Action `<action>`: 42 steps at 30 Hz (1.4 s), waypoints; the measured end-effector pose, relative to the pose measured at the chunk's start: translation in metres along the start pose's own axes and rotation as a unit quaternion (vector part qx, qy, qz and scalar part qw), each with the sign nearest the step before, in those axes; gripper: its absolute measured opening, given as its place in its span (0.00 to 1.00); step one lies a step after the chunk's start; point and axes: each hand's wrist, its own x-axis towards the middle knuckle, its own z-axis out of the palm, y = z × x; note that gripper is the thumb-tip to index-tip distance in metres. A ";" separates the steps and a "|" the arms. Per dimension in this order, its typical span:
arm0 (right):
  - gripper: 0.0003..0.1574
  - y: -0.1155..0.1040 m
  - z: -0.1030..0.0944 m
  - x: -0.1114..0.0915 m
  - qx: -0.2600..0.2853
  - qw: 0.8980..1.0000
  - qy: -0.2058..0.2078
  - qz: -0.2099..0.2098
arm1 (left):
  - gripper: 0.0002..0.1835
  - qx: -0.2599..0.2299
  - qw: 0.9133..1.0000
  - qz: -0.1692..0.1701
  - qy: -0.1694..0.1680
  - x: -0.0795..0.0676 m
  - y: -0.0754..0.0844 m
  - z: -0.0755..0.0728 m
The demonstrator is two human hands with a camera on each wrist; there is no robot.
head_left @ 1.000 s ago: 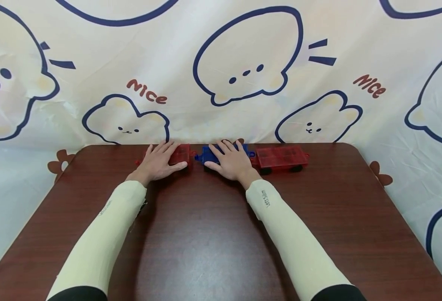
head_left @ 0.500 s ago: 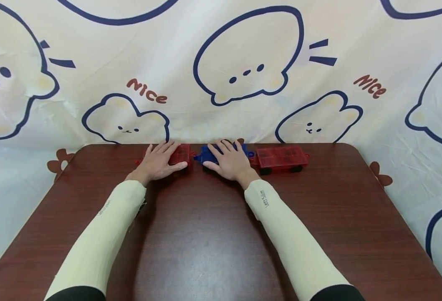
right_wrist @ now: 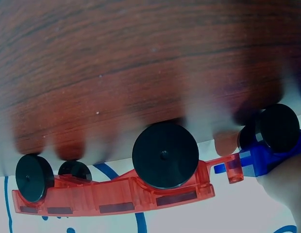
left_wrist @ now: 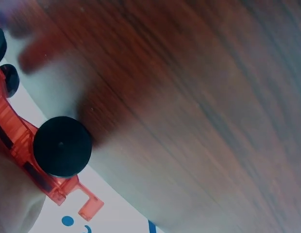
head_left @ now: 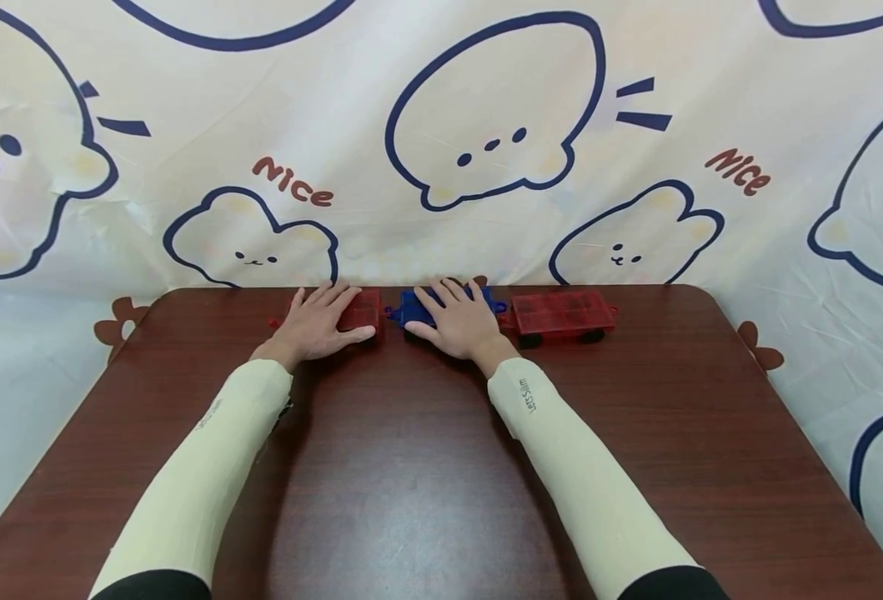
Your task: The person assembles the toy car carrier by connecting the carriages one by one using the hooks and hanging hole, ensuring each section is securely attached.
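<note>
Fingers spread, my left hand [head_left: 312, 325] rests on a see-through red toy train car [head_left: 363, 310] at the table's far edge and covers much of it. My right hand [head_left: 462, 323] lies the same way over a blue toy car [head_left: 413, 308]. The blue car's left hook is close against the left red car's end; whether they are linked is too small to tell. To the right stands a second red car [head_left: 564, 314] with black wheels. In the right wrist view, the second red car's end loop [right_wrist: 235, 169] meets the blue hook [right_wrist: 220, 168].
The cars stand in a row on a dark brown wooden table [head_left: 411, 467]. Directly behind the far edge hangs a pale cloth [head_left: 366, 233] with cartoon drawings. In the left wrist view, a black wheel [left_wrist: 62, 146] and a free red coupling [left_wrist: 91, 206] show on the left red car.
The gap between the left red car and the blue car has narrowed slightly, the blue hook shifting a little left. Both hands stay on their cars.
</note>
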 end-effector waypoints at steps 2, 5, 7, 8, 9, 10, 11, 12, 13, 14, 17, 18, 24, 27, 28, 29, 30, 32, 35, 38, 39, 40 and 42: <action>0.51 -0.001 0.001 0.000 0.000 1.000 0.000 -0.001 | 0.53 0.003 1.000 -0.002 -0.001 -0.001 0.000 0.000; 0.51 -0.002 0.002 0.001 0.000 1.000 0.002 -0.003 | 0.53 0.009 1.000 -0.004 -0.004 -0.002 0.000 0.001; 0.51 -0.003 0.002 0.001 0.000 1.000 0.004 -0.003 | 0.53 0.008 1.000 -0.005 -0.004 -0.002 -0.001 0.001; 0.51 -0.003 0.001 0.001 0.000 1.000 0.005 -0.002 | 0.53 0.009 1.000 -0.005 -0.004 -0.002 -0.001 0.001; 0.51 -0.003 0.001 0.001 -0.001 1.000 0.004 -0.001 | 0.53 0.008 1.000 -0.005 -0.004 -0.002 -0.001 0.000; 0.51 -0.003 0.001 0.001 -0.002 1.000 0.003 0.001 | 0.53 0.008 1.000 -0.004 -0.004 -0.002 -0.001 0.000; 0.51 -0.003 0.001 0.001 -0.003 1.000 0.002 0.002 | 0.53 0.007 1.000 -0.004 -0.003 -0.002 -0.001 0.000; 0.51 -0.003 0.001 0.001 -0.004 1.000 0.001 0.003 | 0.53 0.007 1.000 -0.003 -0.002 -0.002 0.000 0.000; 0.51 -0.004 0.001 0.002 -0.004 1.000 0.000 0.003 | 0.53 0.007 1.000 -0.003 -0.001 -0.002 -0.001 0.000; 0.51 -0.004 0.000 0.002 -0.004 1.000 0.000 0.001 | 0.53 0.008 1.000 -0.004 0.000 -0.002 -0.001 0.000; 0.51 -0.006 0.001 0.004 -0.002 1.000 0.000 -0.004 | 0.53 0.011 1.000 -0.005 -0.001 -0.004 -0.002 0.000; 0.51 -0.007 0.001 0.005 -0.002 1.000 0.000 -0.005 | 0.53 0.012 1.000 -0.006 -0.001 -0.005 -0.002 -0.001; 0.51 -0.008 0.002 0.006 -0.007 1.000 0.002 -0.001 | 0.54 0.010 1.000 -0.009 -0.004 -0.006 -0.001 -0.002; 0.51 -0.008 0.002 0.006 -0.009 1.000 0.004 0.002 | 0.54 0.011 1.000 -0.010 0.001 -0.005 -0.001 -0.001; 0.51 -0.008 0.002 0.006 -0.008 1.000 0.005 0.002 | 0.54 0.012 1.000 -0.009 0.003 -0.004 0.000 -0.001; 0.52 -0.007 0.002 0.006 -0.008 1.000 0.005 0.003 | 0.54 0.015 1.000 -0.008 0.004 -0.004 0.000 -0.001; 0.52 -0.007 0.002 0.006 -0.007 1.000 0.005 0.004 | 0.54 0.017 1.000 -0.008 0.007 -0.004 0.000 0.000; 0.52 -0.007 0.002 0.006 -0.008 1.000 0.005 0.005 | 0.55 0.021 1.000 -0.006 0.010 -0.003 0.000 0.000; 0.51 -0.005 0.002 0.007 -0.014 1.000 0.012 0.003 | 0.56 0.025 1.000 -0.005 0.014 -0.002 -0.001 0.001; 0.51 -0.005 0.001 0.007 -0.015 1.000 0.018 -0.004 | 0.56 0.025 1.000 -0.005 0.015 -0.002 -0.001 0.001; 0.51 -0.004 0.002 0.007 -0.015 1.000 0.018 -0.006 | 0.56 0.024 1.000 -0.005 0.014 -0.003 -0.001 0.001; 0.51 -0.004 0.002 0.007 -0.015 1.000 0.019 -0.008 | 0.56 0.024 1.000 -0.005 0.012 -0.003 -0.001 0.001; 0.52 -0.004 0.002 0.006 -0.013 1.000 0.019 -0.011 | 0.56 0.023 1.000 -0.006 0.010 -0.004 -0.001 0.002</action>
